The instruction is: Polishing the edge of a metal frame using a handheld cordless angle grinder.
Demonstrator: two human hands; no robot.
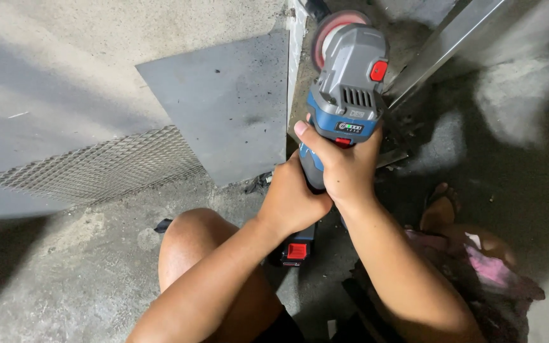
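A blue and grey cordless angle grinder point(349, 82) points away from me, its reddish disc point(330, 33) up near a white metal edge point(296, 44). My right hand point(344, 165) wraps the grinder's body just behind the grey head, thumb across the top. My left hand point(292, 200) grips the handle lower down, close against the right one. The battery end with a red clip point(296, 251) sticks out below my left hand.
A flat grey metal sheet point(223, 108) leans to the left, with expanded metal mesh point(90, 168) under it. A shiny metal bar point(446, 44) runs diagonally at the upper right. My bare knee point(192, 244) and sandalled foot point(441, 206) rest on the dusty concrete floor.
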